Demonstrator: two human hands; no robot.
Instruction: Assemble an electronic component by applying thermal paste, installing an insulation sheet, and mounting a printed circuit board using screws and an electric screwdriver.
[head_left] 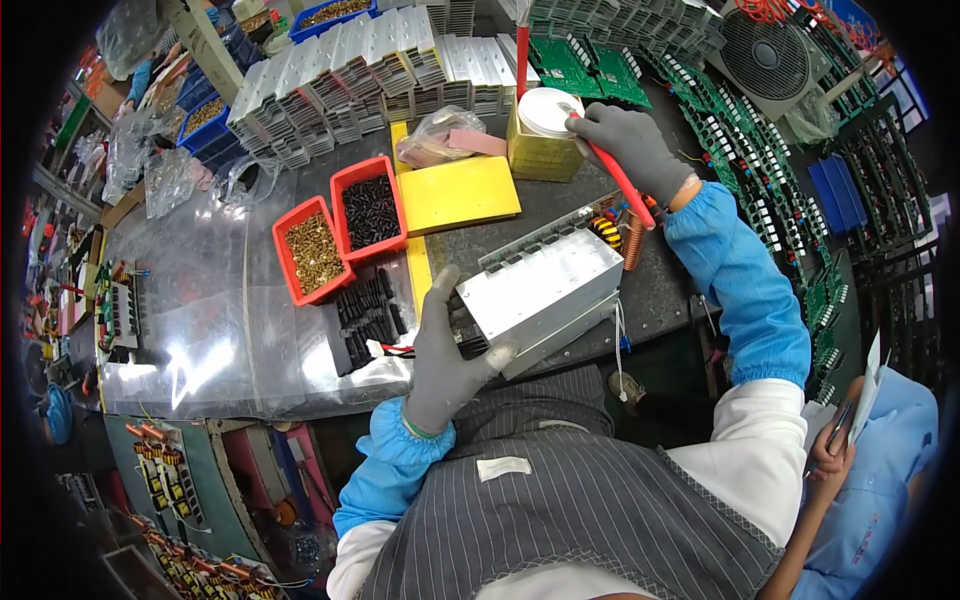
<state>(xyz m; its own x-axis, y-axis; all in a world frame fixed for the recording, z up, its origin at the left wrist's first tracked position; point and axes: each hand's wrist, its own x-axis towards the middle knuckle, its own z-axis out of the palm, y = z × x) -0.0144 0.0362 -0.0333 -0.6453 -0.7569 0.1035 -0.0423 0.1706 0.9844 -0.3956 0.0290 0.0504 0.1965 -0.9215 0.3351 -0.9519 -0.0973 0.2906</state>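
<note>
Head view: the spread left hand (445, 345) is ideally steadying the metal housing (545, 285); the right hand (640, 150) is gripping a red tool (617, 178) beside the white container (543, 112).

You have one red-handled tool (622, 182) and one silver case (540, 285); left of the case, two red bins (380, 246); beyond it, one yellow slab (460, 195), one yellow box (543, 158), one white tub (546, 113).
</note>
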